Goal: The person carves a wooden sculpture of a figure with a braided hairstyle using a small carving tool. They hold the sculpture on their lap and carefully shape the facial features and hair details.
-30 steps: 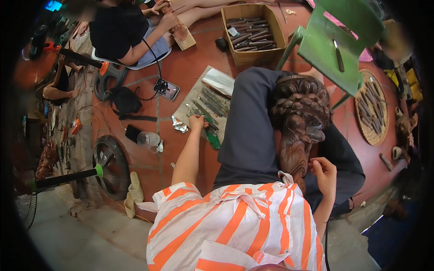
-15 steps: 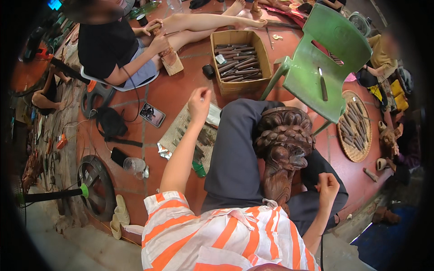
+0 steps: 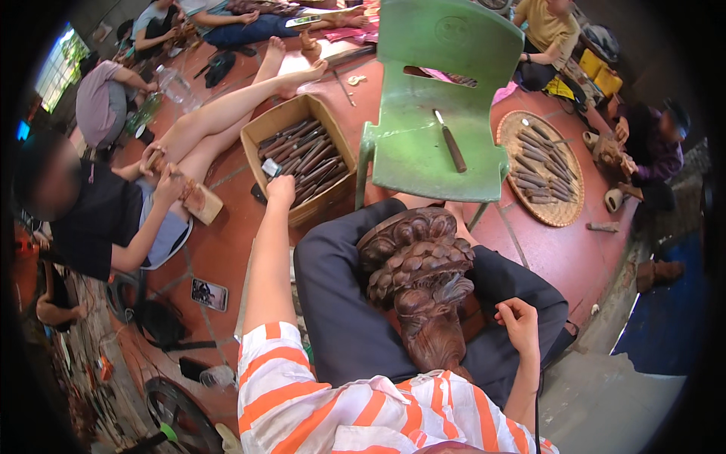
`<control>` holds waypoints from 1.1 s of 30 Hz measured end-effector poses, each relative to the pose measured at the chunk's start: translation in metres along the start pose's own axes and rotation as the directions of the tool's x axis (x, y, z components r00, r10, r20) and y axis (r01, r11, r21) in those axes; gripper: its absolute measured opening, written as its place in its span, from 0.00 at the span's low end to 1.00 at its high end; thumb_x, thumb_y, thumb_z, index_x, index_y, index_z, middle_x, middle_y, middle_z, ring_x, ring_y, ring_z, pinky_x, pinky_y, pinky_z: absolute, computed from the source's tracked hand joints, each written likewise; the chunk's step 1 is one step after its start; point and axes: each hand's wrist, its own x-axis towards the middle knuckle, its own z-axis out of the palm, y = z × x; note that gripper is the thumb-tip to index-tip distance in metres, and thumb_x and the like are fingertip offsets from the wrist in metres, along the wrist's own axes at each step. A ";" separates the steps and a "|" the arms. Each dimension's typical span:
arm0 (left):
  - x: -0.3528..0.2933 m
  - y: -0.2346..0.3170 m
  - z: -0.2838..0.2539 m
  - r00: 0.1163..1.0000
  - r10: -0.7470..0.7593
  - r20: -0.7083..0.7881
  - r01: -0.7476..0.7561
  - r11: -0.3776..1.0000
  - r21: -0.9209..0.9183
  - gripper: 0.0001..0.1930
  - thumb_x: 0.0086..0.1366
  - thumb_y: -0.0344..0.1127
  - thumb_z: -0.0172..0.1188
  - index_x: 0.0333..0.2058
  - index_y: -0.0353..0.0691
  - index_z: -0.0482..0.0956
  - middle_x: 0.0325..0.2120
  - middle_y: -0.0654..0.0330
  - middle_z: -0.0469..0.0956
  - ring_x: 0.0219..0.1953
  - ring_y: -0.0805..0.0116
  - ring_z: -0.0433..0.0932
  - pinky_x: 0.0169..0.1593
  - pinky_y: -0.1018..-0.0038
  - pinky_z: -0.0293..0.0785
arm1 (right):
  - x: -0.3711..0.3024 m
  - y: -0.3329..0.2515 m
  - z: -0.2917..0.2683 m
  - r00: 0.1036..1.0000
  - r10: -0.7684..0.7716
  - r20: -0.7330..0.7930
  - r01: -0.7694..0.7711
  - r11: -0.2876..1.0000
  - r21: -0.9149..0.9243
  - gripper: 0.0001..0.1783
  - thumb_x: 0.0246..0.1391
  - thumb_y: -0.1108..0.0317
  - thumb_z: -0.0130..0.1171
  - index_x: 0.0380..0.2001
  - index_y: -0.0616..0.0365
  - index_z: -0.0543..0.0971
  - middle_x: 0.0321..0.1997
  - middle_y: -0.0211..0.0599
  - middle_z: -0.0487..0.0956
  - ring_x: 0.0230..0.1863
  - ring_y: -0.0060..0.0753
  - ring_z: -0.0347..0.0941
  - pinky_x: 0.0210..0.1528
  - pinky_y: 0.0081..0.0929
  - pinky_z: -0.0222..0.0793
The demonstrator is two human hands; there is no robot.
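Observation:
My left hand (image 3: pixel 281 191), its fingers closed, reaches to the near left side of a cardboard box (image 3: pixel 338 184) full of dark-handled carving tools (image 3: pixel 306 155). A small silvery packet (image 3: pixel 271 168) lies just beyond the fingers; what they hold, if anything, is hidden. Resting over my right leg, my right hand (image 3: pixel 519 321) has loosely bent fingers, somewhat apart, with nothing seen in them. Between my legs leans a dark brown carved wooden piece (image 3: pixel 423 280), rounded lobes at its top and a narrower stem below. Neither hand touches it.
Ahead stands a green plastic chair (image 3: pixel 408 163) with a wooden-handled blade (image 3: pixel 451 141) on its seat. A round woven tray (image 3: pixel 529 216) of tools lies to the right. At left, a person grips a wooden block (image 3: pixel 203 204); a phone (image 3: pixel 209 294) lies on the tiles.
My left hand has moved forward from above the floor mat to the box. My right hand has loosened from a fist. The view has swung to the left and upward.

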 end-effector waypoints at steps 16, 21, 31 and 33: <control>-0.013 -0.026 -0.050 0.981 0.194 -0.024 -0.196 0.967 -0.164 0.07 0.54 0.28 0.58 0.31 0.44 0.83 0.29 0.50 0.82 0.35 0.51 0.82 0.40 0.59 0.77 | -0.001 0.012 -0.015 0.994 -0.066 -0.090 0.070 0.996 0.049 0.08 0.60 0.73 0.56 0.31 0.67 0.79 0.22 0.30 0.78 0.24 0.15 0.71 0.28 0.15 0.67; -0.117 -0.004 -0.126 0.986 0.148 -0.072 -0.149 0.615 -0.775 0.06 0.67 0.25 0.54 0.41 0.30 0.75 0.29 0.60 0.77 0.30 0.76 0.75 0.36 0.79 0.72 | -0.020 -0.015 -0.006 0.982 -0.120 -0.144 0.137 0.985 0.110 0.06 0.58 0.76 0.57 0.36 0.67 0.80 0.26 0.30 0.78 0.29 0.17 0.73 0.33 0.15 0.68; -0.363 0.221 -0.142 0.521 0.826 -0.216 -0.646 0.216 -0.732 0.11 0.45 0.24 0.65 0.31 0.38 0.80 0.27 0.62 0.76 0.29 0.62 0.75 0.36 0.67 0.70 | -0.087 -0.002 0.010 0.772 -0.431 0.468 0.187 0.857 0.480 0.27 0.39 0.73 0.73 0.46 0.64 0.79 0.41 0.44 0.78 0.43 0.35 0.78 0.37 0.23 0.75; -0.367 0.235 -0.142 0.503 0.834 -0.227 -0.666 0.206 -0.717 0.14 0.43 0.27 0.67 0.33 0.39 0.81 0.31 0.61 0.78 0.32 0.63 0.76 0.41 0.65 0.71 | -0.104 0.003 0.006 0.803 -0.379 0.460 0.225 0.908 0.355 0.19 0.42 0.71 0.70 0.41 0.64 0.82 0.36 0.47 0.80 0.40 0.40 0.79 0.40 0.28 0.75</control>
